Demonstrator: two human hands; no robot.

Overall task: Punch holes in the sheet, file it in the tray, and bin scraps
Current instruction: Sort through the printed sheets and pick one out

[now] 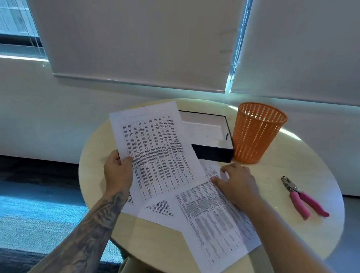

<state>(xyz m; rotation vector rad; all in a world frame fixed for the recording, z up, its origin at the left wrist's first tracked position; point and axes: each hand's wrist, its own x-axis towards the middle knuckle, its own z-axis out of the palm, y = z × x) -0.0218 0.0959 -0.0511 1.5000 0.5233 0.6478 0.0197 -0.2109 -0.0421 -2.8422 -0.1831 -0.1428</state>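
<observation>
My left hand [118, 170] pinched the sheet [154, 151] by its left edge, tilted up in front of the tray [206, 136], while my right hand [235, 183] lay flat and empty on loose papers [211, 219], nearer the punch [304, 197], whose handles pointed toward me

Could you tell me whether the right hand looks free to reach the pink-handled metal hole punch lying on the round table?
Probably yes: the right hand only rests flat on a printed paper sheet, and bare tabletop separates it from the pink-handled metal hole punch.
</observation>
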